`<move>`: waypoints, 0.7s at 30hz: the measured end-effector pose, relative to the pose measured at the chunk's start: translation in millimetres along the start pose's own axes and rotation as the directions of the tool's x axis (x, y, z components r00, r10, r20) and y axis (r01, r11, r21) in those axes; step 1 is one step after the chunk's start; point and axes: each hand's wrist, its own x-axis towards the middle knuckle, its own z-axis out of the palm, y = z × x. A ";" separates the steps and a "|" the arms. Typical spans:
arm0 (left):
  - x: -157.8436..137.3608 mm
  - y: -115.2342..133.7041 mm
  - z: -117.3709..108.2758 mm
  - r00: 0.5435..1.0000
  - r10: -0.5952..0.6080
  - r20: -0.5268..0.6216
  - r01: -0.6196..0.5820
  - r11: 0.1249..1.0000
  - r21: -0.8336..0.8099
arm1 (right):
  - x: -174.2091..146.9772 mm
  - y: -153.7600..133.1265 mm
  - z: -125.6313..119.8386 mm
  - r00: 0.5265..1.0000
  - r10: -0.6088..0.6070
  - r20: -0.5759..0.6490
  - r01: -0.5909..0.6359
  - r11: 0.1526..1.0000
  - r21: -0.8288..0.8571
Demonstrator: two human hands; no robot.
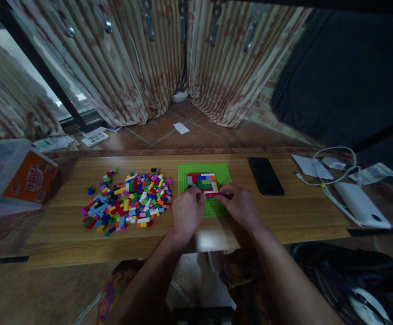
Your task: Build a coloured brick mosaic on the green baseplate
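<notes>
A light green studded baseplate (223, 169) lies on the wooden table. On it sits a flat, roughly square build of colored toy bricks (203, 181), with white, red, blue, green and orange pieces. My left hand (187, 212) is closed at the near left corner of this build, its fingertips at one end of a red brick (211, 194). At the other end, my right hand (240, 205) pinches the same red piece. Whether the brick is seated on the studs I cannot tell. My fingers hide part of the build's near edge.
Loose bricks (131, 198) spread in a pile left of the baseplate. A black phone (265, 176) lies to the right. Farther right are a white cable (355, 158) and a white power bank (363, 205). A clear plastic bin (3, 153) stands at the far left.
</notes>
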 end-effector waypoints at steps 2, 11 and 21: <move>-1.2 1.2 -0.6 1.000 0.001 -0.008 0.000 1.000 0.022 | 0.6 3.9 -1.7 1.000 0.014 -0.009 -0.014 1.000 0.021; -1.1 4.9 -0.2 1.000 -0.002 -0.019 0.003 0.999 0.045 | 11.0 14.9 1.3 0.996 0.086 0.021 -0.086 0.996 -0.016; -1.1 10.4 0.2 0.999 -0.053 0.005 0.053 0.998 0.042 | 12.7 16.1 4.2 0.995 0.096 0.019 -0.096 0.995 -0.033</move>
